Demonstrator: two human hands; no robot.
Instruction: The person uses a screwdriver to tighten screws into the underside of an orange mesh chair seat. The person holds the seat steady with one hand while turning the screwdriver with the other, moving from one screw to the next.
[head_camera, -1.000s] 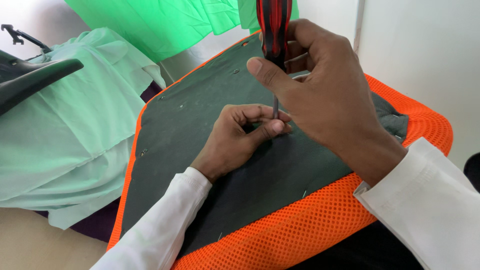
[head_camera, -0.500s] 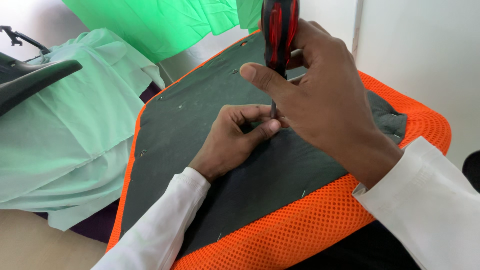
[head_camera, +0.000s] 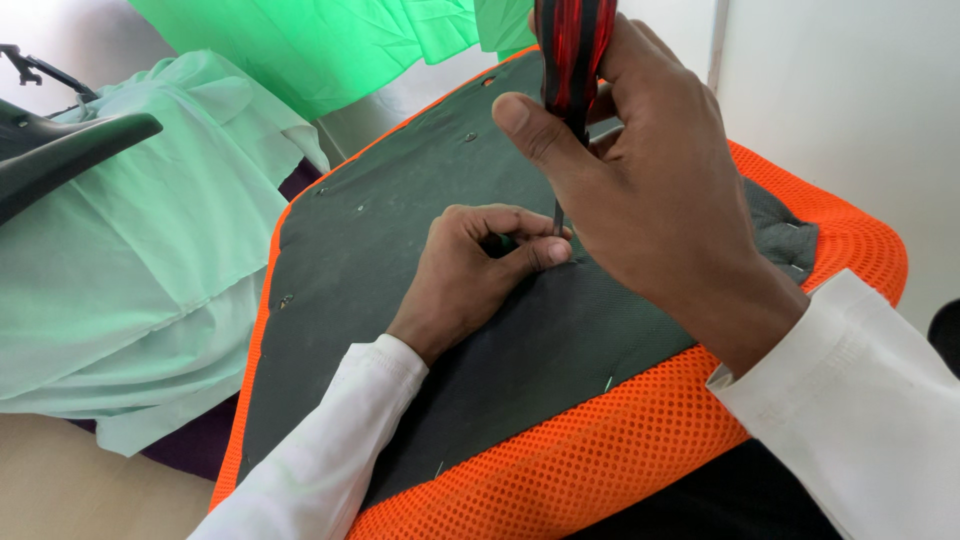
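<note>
Dark felt backing (head_camera: 400, 260) stapled over orange mesh (head_camera: 600, 460) fills my view, the upturned chair seat lying tilted under both hands. Nearest me, my left hand (head_camera: 470, 275) rests knuckles-up on the felt, fingers curled narrow with the thumb pressed against the forefinger right at the foot of the tool's shaft; whether it pinches something small there I cannot tell. Just above those fingertips stands the screwdriver (head_camera: 572, 60), upright, its thin metal shaft meeting the felt beside my left thumb. My right hand (head_camera: 640, 190) is wrapped round the red-and-black handle, thumb laid across its front, fingers closed tight behind. Beyond the fingers, pale green cloth (head_camera: 150, 250) drapes to the left, and a black armrest (head_camera: 60, 150) juts in further left.
</note>
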